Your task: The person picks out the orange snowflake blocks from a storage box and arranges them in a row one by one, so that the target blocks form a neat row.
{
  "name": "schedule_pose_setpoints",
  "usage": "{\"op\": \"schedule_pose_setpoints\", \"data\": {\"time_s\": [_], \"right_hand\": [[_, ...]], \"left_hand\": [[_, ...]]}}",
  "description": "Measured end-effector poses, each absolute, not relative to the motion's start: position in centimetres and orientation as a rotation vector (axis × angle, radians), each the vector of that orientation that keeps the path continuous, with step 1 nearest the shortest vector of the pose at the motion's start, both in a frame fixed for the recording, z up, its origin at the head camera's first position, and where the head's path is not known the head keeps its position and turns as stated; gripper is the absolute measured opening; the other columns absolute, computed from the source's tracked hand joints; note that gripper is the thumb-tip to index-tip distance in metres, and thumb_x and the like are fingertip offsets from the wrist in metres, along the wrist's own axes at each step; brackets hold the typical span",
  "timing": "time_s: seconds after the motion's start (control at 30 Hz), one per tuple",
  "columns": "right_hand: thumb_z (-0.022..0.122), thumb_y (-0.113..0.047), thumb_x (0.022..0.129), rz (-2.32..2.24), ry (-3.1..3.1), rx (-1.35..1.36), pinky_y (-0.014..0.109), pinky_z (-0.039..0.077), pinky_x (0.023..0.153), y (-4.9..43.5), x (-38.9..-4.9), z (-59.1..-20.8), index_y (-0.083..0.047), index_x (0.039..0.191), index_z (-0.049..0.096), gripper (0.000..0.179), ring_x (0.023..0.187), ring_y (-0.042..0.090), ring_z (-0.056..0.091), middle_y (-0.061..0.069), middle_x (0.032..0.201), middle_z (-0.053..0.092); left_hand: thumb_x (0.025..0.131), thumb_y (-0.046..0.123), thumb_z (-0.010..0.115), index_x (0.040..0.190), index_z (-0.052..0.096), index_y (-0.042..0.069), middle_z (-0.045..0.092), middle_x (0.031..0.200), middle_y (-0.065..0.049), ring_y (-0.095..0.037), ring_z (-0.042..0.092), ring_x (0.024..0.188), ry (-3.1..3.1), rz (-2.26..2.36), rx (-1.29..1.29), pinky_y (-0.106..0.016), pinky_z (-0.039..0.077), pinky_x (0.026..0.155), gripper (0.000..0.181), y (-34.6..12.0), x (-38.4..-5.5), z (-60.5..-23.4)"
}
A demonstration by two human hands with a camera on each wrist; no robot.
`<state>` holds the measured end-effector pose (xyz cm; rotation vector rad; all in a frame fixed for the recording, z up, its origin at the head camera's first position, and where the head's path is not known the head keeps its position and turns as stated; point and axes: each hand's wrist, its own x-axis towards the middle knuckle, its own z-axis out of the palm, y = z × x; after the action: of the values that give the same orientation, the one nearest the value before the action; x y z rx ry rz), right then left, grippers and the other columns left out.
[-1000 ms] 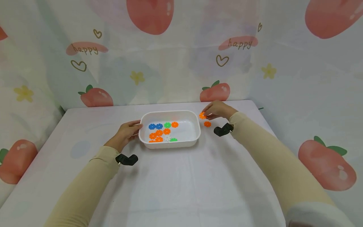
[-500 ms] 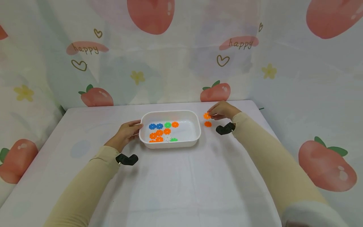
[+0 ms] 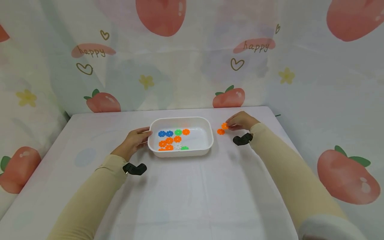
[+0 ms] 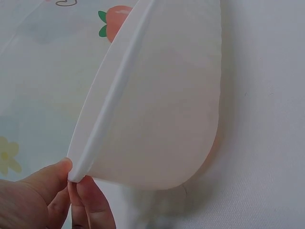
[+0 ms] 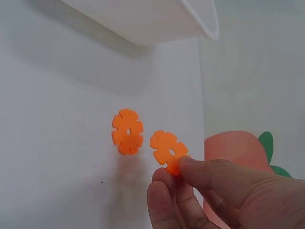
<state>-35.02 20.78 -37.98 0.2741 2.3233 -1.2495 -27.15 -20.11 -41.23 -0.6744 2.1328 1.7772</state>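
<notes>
My left hand [image 3: 133,141] pinches the left end of a white plastic tray's rim; the left wrist view shows thumb and fingers on the tray [image 4: 157,109]. Inside it lie blue pieces [image 3: 169,133], green pieces [image 3: 178,132], white pieces and several orange ones [image 3: 177,139], all flower-shaped discs. To the right of the tray, my right hand [image 3: 242,120] pinches an orange snowflake disc [image 5: 169,150] between thumb and fingers at its edge. A second orange disc [image 5: 127,131] lies flat on the table beside the held one.
The table [image 3: 186,193] wears a white cloth. Behind it hangs a curtain [image 3: 180,66] printed with fruit, hearts and flowers. Dark camera mounts [image 3: 135,168] sit at both wrists.
My right hand has moved right and slightly toward me, carrying the orange disc away from the tray to beside the loose disc. The left hand keeps its grip on the rim.
</notes>
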Motion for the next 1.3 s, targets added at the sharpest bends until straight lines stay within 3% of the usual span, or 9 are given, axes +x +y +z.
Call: {"op": "schedule_pose_setpoints", "data": {"time_s": [0.27,0.43,0.77,1.0,1.3], "right_hand": [[0.064,-0.003,0.093,-1.269,2.33,0.305,0.034,0.051,0.096,21.2,-34.8,-38.4,0.009,0.131,0.057,0.04,0.09,0.02,0.062,0.016,0.114,0.064],[0.062,-0.003,0.094,-1.245,2.342,0.316,0.035,0.049,0.099,21.3,-34.8,-38.7,0.008,0.133,0.056,0.041,0.099,0.023,0.06,0.02,0.124,0.061],[0.06,-0.005,0.096,-1.243,2.33,0.401,0.03,0.05,0.096,21.6,-35.1,-39.5,0.006,0.134,0.055,0.04,0.097,0.022,0.059,0.023,0.134,0.055],[0.062,-0.004,0.096,-1.294,2.289,0.483,0.022,0.055,0.08,21.9,-35.3,-40.3,0.004,0.132,0.058,0.038,0.084,0.018,0.061,0.018,0.121,0.059],[0.063,-0.002,0.094,-1.291,2.282,0.472,0.023,0.056,0.076,22.1,-35.3,-40.7,0.008,0.129,0.059,0.036,0.071,0.014,0.064,0.011,0.093,0.065]], "left_hand": [[0.097,0.029,0.063,0.146,0.049,0.021,0.053,0.143,-0.008,-0.021,0.053,0.109,2.114,1.785,-0.692,-0.024,0.047,0.088,0.052,-20.0,-27.3,-41.3],[0.097,0.029,0.063,0.146,0.049,0.021,0.053,0.142,-0.008,-0.021,0.053,0.107,2.111,1.793,-0.691,-0.024,0.046,0.085,0.051,-20.2,-27.2,-41.5],[0.097,0.029,0.063,0.146,0.049,0.02,0.053,0.142,-0.009,-0.02,0.053,0.105,2.109,1.797,-0.686,-0.025,0.046,0.086,0.052,-20.2,-27.1,-41.4],[0.097,0.029,0.063,0.146,0.05,0.021,0.054,0.142,-0.007,-0.021,0.052,0.106,2.109,1.795,-0.705,-0.025,0.046,0.086,0.051,-20.1,-27.3,-41.4],[0.098,0.029,0.062,0.145,0.05,0.021,0.054,0.141,-0.008,-0.021,0.052,0.105,2.121,1.785,-0.707,-0.024,0.046,0.084,0.05,-20.1,-27.2,-41.2]]}}
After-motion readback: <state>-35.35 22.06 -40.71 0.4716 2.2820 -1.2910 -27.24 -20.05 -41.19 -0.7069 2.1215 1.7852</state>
